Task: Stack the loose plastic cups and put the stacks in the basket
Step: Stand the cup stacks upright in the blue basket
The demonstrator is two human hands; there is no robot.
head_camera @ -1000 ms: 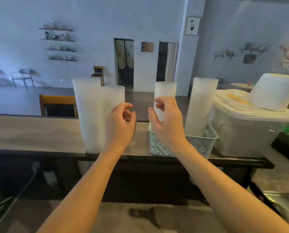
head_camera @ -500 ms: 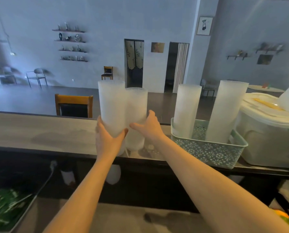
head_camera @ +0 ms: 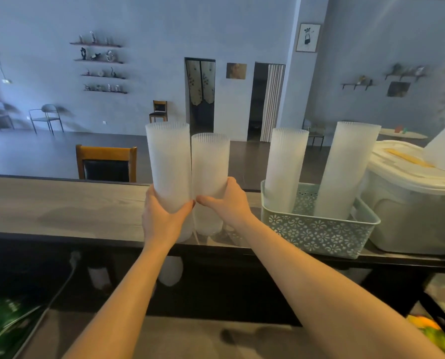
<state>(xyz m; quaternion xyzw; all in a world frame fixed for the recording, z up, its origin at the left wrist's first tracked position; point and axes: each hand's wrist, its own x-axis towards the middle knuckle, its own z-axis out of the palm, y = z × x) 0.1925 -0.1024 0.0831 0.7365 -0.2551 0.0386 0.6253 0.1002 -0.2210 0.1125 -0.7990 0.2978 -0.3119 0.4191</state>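
Both hands now clasp cup stacks at the counter (head_camera: pixel 60 203) edge, where a second ago they hung bare in front of them. My left hand (head_camera: pixel 161 218) wraps the lower part of the taller cup stack (head_camera: pixel 168 161), thumb and fingers closed round its ribbed wall; my right hand (head_camera: pixel 226 200) grips the shorter cup stack (head_camera: pixel 209 161) just beside it, the two stacks touching along their length. Both stand upright, and whether their bases rest on the counter or have just left it I cannot tell.

The patterned basket (head_camera: pixel 317 231) sits just right of the held pair, near the counter's front edge. It already holds two more cup stacks: one (head_camera: pixel 285 164) near its left wall, another (head_camera: pixel 345 167) leaning right, toward the white lidded bin (head_camera: pixel 410 203) that stands against the basket's far side. A gap shows between those two stacks.

The change from reach to firm hold suggests the stacking is finished and the carry is the step in hand. I judge the task well along, with these two the last stacks visible outside the basket. The next move looks like a lift and a short shift right, clearing the basket's near rim. These tall, light columns could buckle or tip if squeezed low and swung fast, and the leaning stack may crowd the landing space.
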